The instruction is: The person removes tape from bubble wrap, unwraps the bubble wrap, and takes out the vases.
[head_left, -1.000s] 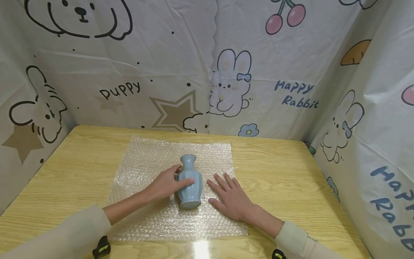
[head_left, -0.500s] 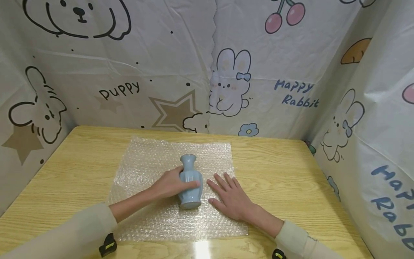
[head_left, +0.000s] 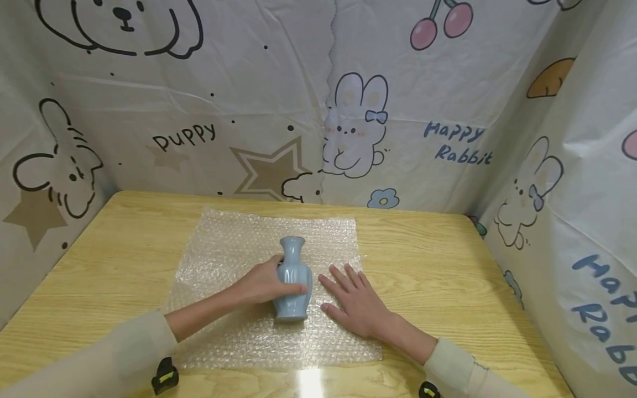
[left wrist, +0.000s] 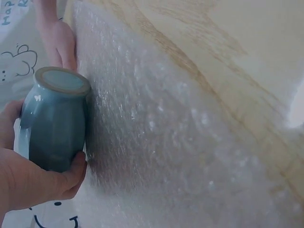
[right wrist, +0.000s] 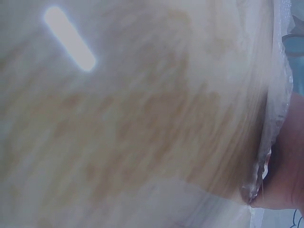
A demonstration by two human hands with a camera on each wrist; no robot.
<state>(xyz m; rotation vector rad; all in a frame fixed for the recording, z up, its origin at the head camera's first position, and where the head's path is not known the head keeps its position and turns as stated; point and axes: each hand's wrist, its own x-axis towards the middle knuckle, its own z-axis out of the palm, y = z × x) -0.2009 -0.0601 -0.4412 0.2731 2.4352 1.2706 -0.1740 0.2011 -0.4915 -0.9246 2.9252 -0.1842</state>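
Observation:
My left hand (head_left: pixel 264 283) grips a pale blue glazed vase (head_left: pixel 294 273), its thumb across the front and its fingers mostly hidden behind the body. The vase has a narrow neck and flared mouth pointing away from me. Beneath it spreads a sheet of clear bubble wrap (head_left: pixel 224 243). In the left wrist view the vase's (left wrist: pixel 56 128) round foot shows, held between thumb and fingers close over the wrap. My right hand (head_left: pixel 359 307) rests flat with fingers spread on the right side of the sheet. Only part of that hand (right wrist: pixel 289 161) appears in the right wrist view.
A yellow wood-grain table (head_left: pixel 423 260) carries the sheet and reflects a bright light at its front edge. Behind and along both sides hangs a pale cloth (head_left: pixel 278 83) printed with cartoon animals and lettering.
My left hand has closed further round the vase, its thumb reaching farther across the front. The vase has tipped slightly, so its underside shows less. The right hand stays in place.

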